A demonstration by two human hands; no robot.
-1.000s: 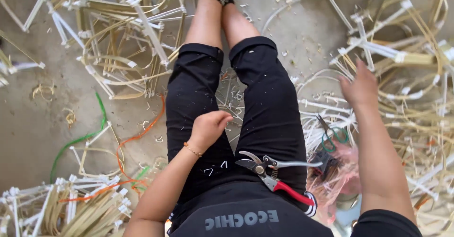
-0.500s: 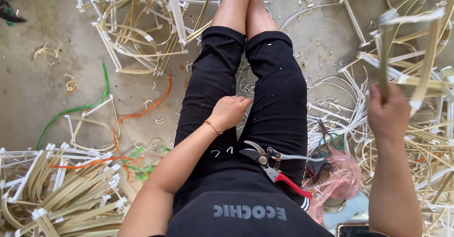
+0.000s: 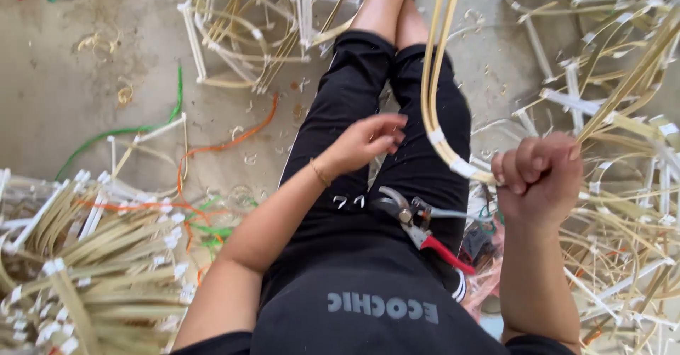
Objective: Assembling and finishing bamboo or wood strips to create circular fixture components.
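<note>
Bamboo frame [image 3: 440, 71], pale yellow bent strips bound with white tape, is rising above the person's black-trousered lap, gripped at its taped lower bend by the right hand [image 3: 538, 178] with fingers curled tight. Left hand [image 3: 368, 141] is hovering over the thighs, fingers loosely spread and holding nothing. Red-handled pliers [image 3: 418, 224] are resting on the lap below the frame, with bare concrete floor [image 3: 78, 93] lying left of the legs.

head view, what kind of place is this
Probably a floor-level craft workshop for bamboo or rattan frames. A bare concrete floor is strewn with pale taped cane frames, bundled cane strips lie alongside, and red-handled pruning shears rest on the lap.
</note>
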